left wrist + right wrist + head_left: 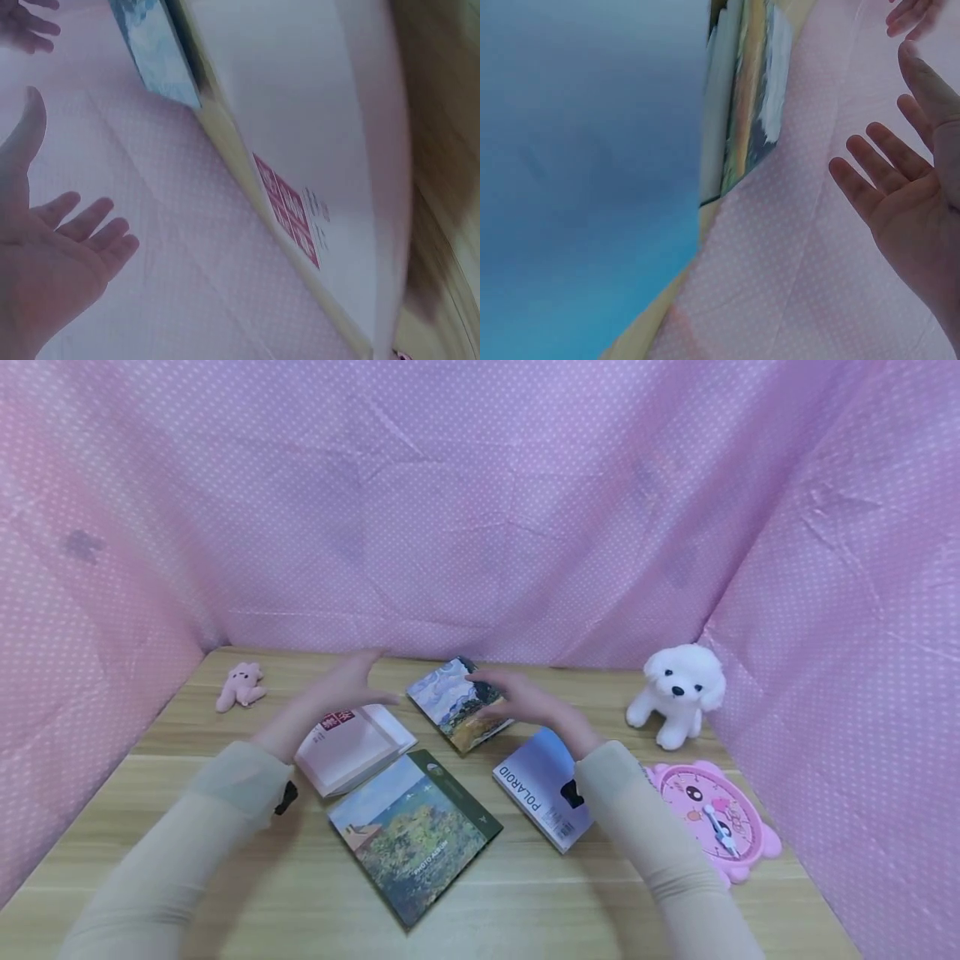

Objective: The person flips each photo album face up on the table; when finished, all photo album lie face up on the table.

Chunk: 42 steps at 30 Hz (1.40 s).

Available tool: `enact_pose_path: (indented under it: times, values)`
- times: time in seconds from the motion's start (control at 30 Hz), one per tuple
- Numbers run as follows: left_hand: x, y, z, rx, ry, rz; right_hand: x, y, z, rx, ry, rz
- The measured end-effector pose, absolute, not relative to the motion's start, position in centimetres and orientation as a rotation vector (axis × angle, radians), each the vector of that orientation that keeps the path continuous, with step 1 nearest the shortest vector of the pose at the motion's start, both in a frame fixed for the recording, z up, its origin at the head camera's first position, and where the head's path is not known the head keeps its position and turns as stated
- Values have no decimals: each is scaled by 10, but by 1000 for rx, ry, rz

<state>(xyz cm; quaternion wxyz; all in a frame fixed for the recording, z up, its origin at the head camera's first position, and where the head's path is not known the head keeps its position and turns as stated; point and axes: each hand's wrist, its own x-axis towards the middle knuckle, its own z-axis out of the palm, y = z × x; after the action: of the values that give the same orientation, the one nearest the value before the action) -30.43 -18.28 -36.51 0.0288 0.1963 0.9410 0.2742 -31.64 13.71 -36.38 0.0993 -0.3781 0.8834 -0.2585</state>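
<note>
Both hands are raised over the table with spread, slightly bent fingers and hold nothing. In the head view my left hand (347, 683) is above the far end of a white book (352, 756) with a red stamp. My right hand (521, 695) overlaps the right edge of a small book (447, 700) with a painted landscape cover. Below the right forearm lies a blue and white book (528, 772) marked POLAROID, partly hidden by the sleeve. A larger painted book (420, 835) with a green border lies flat between the arms. The palms face each other in the wrist views.
A pink plush toy (241, 685) lies at the back left of the wooden table (525, 910). On the right a white plush dog (677, 693) stands behind a pink toy clock (708, 814). Pink dotted cloth (480, 527) encloses the back and sides.
</note>
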Motion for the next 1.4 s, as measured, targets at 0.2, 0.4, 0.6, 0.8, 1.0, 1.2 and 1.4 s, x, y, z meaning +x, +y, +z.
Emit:
enact_pose_path:
  times: [0.2,0.4,0.6,0.8,1.0,1.2,1.4]
  values:
    - [-313,-157,-372,568,2867,923,-324,159,-371,-1059,2650,-790]
    - [-327,-139,-380,553,2854,888,-333,175,-380,-985,2703,-790]
    - [-343,-124,-393,568,2823,938,-344,187,-391,-889,2715,-742]
    - [-352,-107,-409,683,2742,1089,-352,194,-403,-792,2683,-649]
    - [-358,-99,-419,729,2798,938,-357,190,-411,-763,2631,-592]
    - [-361,-98,-422,624,2806,797,-358,184,-410,-807,2586,-580]
    - [-364,-98,-423,578,2775,818,-361,183,-412,-788,2591,-585]
